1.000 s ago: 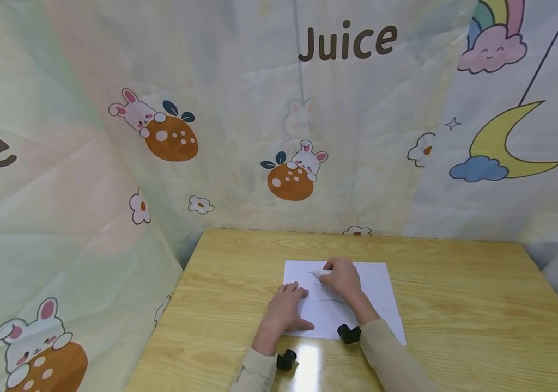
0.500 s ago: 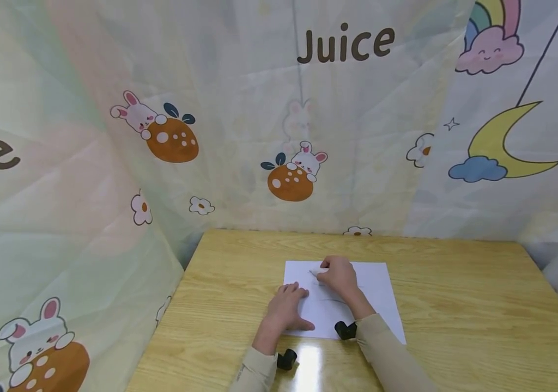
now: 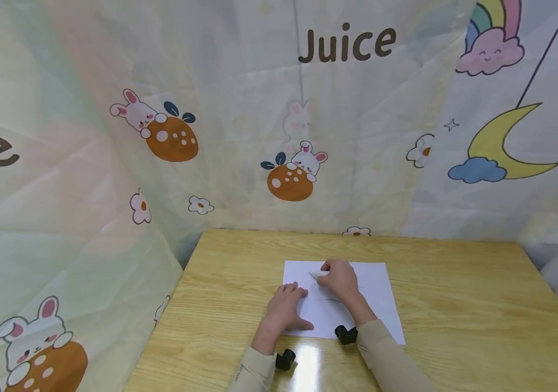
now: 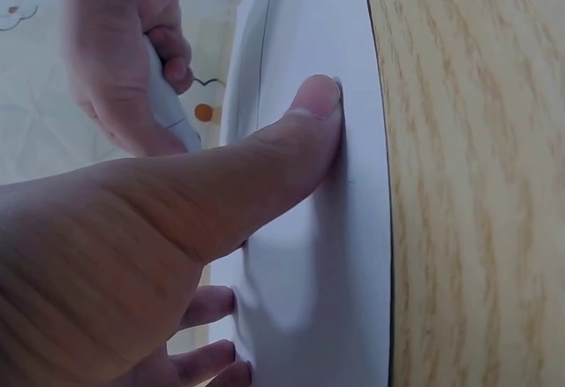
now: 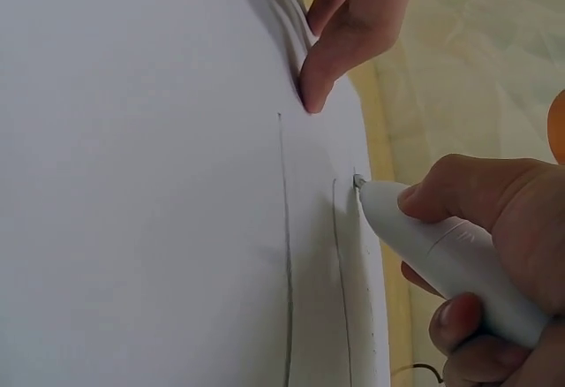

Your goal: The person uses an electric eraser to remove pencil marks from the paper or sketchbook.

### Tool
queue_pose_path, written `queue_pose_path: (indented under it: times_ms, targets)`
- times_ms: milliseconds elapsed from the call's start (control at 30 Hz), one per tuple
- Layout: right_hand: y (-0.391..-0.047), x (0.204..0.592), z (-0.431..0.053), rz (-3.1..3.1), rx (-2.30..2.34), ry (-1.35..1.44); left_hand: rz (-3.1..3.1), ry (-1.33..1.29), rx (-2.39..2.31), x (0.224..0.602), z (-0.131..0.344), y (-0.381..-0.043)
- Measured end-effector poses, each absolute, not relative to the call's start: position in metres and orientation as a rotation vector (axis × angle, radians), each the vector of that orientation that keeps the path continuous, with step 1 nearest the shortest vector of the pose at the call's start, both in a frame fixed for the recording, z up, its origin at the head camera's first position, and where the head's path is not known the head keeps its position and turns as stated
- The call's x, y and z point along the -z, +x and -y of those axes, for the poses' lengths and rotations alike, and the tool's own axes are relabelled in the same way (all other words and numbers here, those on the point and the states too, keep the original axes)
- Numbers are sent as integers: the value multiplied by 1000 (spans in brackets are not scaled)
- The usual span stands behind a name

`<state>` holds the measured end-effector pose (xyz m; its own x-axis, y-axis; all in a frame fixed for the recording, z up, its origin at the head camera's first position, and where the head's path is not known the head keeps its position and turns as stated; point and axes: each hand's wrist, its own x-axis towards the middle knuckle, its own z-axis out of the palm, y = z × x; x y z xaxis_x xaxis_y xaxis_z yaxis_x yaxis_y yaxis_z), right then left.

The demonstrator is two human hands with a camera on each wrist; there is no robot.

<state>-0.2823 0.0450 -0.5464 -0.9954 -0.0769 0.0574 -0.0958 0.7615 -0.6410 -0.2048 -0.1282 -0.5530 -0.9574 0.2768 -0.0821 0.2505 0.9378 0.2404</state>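
A white sheet of paper (image 3: pixel 377 296) lies on the wooden table. My left hand (image 3: pixel 285 308) rests spread over its left side, thumb near the front edge. In the right wrist view, my right hand (image 5: pixel 494 254) grips a thick white pen (image 5: pixel 415 228) between thumb and curled fingers. The pen is tilted, and its dark narrow tip meets the paper near the far edge. Thin dark lines (image 5: pixel 287 263) run roughly side by side across the sheet. Beside the left fingertips the paper buckles slightly.
The wooden table (image 3: pixel 470 305) extends on both sides of the sheet. Behind it hangs a printed fabric backdrop (image 3: pixel 240 109) with rabbits, fruit and a moon. Black wrist-worn pieces (image 3: pixel 346 334) stick out beside both beige sleeves (image 3: pixel 392 354).
My right hand has shifted slightly left with the pen, its tip staying close to the far left part of the sheet. The left hand keeps its place.
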Motion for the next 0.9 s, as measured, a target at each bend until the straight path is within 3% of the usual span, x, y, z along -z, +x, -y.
queue_pose_path:
  times_ms: [900]
  targets:
    - [-283,544,-39,2947,-1046,170,-2982,410,-364,557,129,-206]
